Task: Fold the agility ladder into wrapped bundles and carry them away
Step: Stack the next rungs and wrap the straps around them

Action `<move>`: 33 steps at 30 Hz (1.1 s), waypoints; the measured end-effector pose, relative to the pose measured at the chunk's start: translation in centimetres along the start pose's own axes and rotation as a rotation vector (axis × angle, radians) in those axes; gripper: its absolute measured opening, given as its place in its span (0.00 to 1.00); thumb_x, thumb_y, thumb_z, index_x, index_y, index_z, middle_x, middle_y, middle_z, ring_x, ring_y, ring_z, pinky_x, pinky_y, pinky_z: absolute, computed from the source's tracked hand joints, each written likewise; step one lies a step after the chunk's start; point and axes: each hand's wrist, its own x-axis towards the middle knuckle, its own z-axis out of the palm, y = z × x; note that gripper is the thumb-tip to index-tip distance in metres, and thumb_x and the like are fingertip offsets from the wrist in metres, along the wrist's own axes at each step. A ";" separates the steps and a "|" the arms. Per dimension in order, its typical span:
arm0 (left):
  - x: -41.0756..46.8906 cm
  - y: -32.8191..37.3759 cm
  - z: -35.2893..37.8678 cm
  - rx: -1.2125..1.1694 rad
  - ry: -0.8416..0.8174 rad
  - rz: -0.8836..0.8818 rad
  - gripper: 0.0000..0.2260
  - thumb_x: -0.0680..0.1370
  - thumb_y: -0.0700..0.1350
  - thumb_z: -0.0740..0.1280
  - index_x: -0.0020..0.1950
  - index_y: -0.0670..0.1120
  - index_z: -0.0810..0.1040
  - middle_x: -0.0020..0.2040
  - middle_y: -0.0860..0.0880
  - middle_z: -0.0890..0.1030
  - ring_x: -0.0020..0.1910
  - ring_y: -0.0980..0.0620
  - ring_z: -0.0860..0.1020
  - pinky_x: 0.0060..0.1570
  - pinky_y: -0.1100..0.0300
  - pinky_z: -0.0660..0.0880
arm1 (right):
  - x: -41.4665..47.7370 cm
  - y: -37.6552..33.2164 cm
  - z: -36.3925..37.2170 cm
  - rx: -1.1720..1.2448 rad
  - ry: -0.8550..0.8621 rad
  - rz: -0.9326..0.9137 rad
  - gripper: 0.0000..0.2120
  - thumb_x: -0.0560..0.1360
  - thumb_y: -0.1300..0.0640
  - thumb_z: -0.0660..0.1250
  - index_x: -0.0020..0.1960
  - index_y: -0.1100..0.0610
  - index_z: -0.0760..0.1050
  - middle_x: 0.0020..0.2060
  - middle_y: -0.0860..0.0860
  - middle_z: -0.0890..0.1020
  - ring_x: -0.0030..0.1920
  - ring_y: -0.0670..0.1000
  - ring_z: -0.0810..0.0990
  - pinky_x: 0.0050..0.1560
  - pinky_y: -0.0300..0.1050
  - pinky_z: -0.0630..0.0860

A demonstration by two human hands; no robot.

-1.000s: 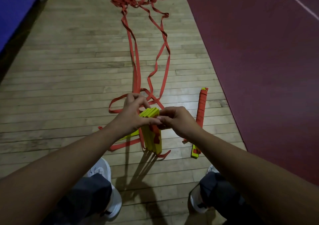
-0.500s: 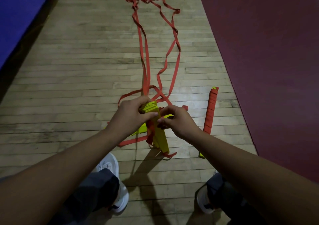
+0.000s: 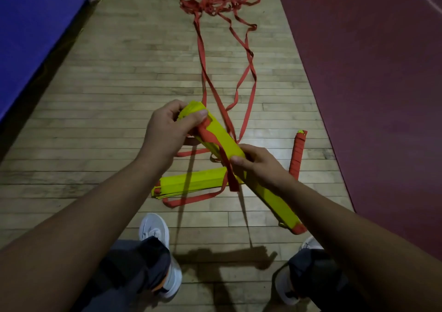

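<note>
On my feed the left hand [image 3: 167, 130] was clenched round the upper end of a stack of yellow rungs [image 3: 223, 142], its thumb laid over the top face. The right hand [image 3: 259, 168] grasped the same stack at its middle, thumb pinning an orange strap [image 3: 210, 137] against the yellow plastic. The stack was held above the floor on a tilt, running from about 11 o'clock down to 5 o'clock between the two forearms, its lower end capped in orange near the right shoe [image 3: 311, 243]. The strap crossed the stack on a slant just below the left hand and hung off in a short tail under the right thumb. A second stack of rungs [image 3: 191, 183] lay flat on the wooden floor [image 3: 114, 91] beneath the hands, with a loop of strap beside it. At 3 o'clock of the right hand a wrapped bundle [image 3: 297, 155], wound all over in orange, lay on the boards. Loose straps [image 3: 202, 67] ran off toward 12 o'clock and ended in a tangled heap [image 3: 215, 1]. A blue mat [image 3: 35, 29] sat at 10 o'clock, a maroon surface [image 3: 370, 84] at 2 o'clock, and the left shoe [image 3: 155, 230] at 6 o'clock
</note>
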 end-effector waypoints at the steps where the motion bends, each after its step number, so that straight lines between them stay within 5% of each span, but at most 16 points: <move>1: 0.1 0.0 0.1 -0.020 0.013 -0.024 0.04 0.78 0.45 0.73 0.47 0.46 0.80 0.36 0.51 0.82 0.34 0.54 0.83 0.34 0.55 0.81 | -0.1 -0.3 -0.3 0.009 -0.008 0.012 0.16 0.79 0.46 0.68 0.63 0.52 0.81 0.55 0.56 0.84 0.57 0.56 0.83 0.56 0.52 0.80; 4: 0.2 0.2 0.4 -0.017 -0.007 -0.041 0.07 0.78 0.49 0.72 0.50 0.48 0.79 0.39 0.51 0.82 0.37 0.55 0.83 0.36 0.56 0.80 | -0.5 -1.4 -1.1 0.026 -0.044 0.029 0.14 0.82 0.51 0.66 0.63 0.55 0.81 0.54 0.59 0.84 0.53 0.55 0.83 0.49 0.44 0.78; 8: 0.2 0.7 0.6 -0.113 -0.105 -0.028 0.13 0.74 0.52 0.75 0.56 0.53 0.79 0.50 0.51 0.84 0.47 0.54 0.83 0.46 0.56 0.79 | -1.0 -2.1 -1.7 0.078 -0.124 0.039 0.20 0.78 0.46 0.66 0.63 0.59 0.80 0.59 0.64 0.82 0.61 0.64 0.81 0.63 0.61 0.78; 10: 0.0 0.8 1.2 -0.242 -0.164 -0.008 0.10 0.74 0.48 0.74 0.53 0.49 0.78 0.54 0.45 0.85 0.51 0.45 0.82 0.47 0.49 0.78 | -1.2 -2.1 -1.8 0.128 -0.155 0.048 0.20 0.79 0.48 0.66 0.64 0.60 0.79 0.60 0.66 0.81 0.60 0.65 0.82 0.63 0.63 0.78; 13: -0.2 1.2 2.4 -0.342 -0.032 -0.037 0.04 0.75 0.44 0.69 0.47 0.46 0.75 0.42 0.42 0.85 0.48 0.31 0.82 0.39 0.45 0.72 | -1.6 -2.4 -1.4 0.187 -0.145 0.042 0.18 0.79 0.49 0.68 0.63 0.60 0.77 0.56 0.65 0.81 0.52 0.59 0.83 0.54 0.57 0.81; 15: -0.1 1.7 3.1 -0.335 0.086 -0.076 0.03 0.73 0.43 0.67 0.40 0.49 0.79 0.36 0.46 0.84 0.46 0.31 0.83 0.41 0.40 0.73 | -1.6 -2.5 -1.3 0.119 -0.124 -0.004 0.20 0.77 0.44 0.68 0.60 0.58 0.78 0.57 0.62 0.81 0.57 0.59 0.82 0.60 0.60 0.78; 18: 0.7 2.2 3.1 -0.351 0.192 -0.160 0.05 0.69 0.44 0.67 0.33 0.50 0.80 0.34 0.47 0.82 0.44 0.34 0.82 0.47 0.30 0.77 | -1.9 -2.9 -1.3 -0.062 -0.139 -0.047 0.18 0.78 0.46 0.68 0.64 0.54 0.77 0.55 0.52 0.83 0.55 0.50 0.83 0.58 0.47 0.79; 23: 2.3 2.0 2.1 -0.390 0.293 -0.214 0.04 0.73 0.41 0.66 0.39 0.43 0.78 0.34 0.47 0.82 0.39 0.41 0.82 0.41 0.47 0.80 | -2.4 -1.3 -0.9 -0.346 -0.093 -0.041 0.17 0.77 0.48 0.72 0.63 0.50 0.76 0.50 0.47 0.82 0.48 0.46 0.82 0.51 0.49 0.82; 29: 3.2 1.1 1.7 -0.322 0.240 -0.267 0.09 0.80 0.50 0.67 0.45 0.46 0.77 0.40 0.47 0.85 0.42 0.44 0.85 0.45 0.47 0.83 | -2.2 -1.2 -1.6 -0.428 -0.026 -0.099 0.09 0.79 0.48 0.71 0.53 0.52 0.81 0.40 0.50 0.82 0.40 0.48 0.80 0.42 0.45 0.76; 33: 3.1 0.5 1.1 -0.001 0.107 -0.238 0.30 0.70 0.65 0.73 0.62 0.46 0.74 0.52 0.48 0.83 0.53 0.46 0.84 0.54 0.46 0.81 | -2.1 -1.1 -1.9 -0.454 0.073 -0.127 0.11 0.78 0.51 0.71 0.58 0.53 0.81 0.38 0.47 0.81 0.39 0.47 0.80 0.40 0.45 0.77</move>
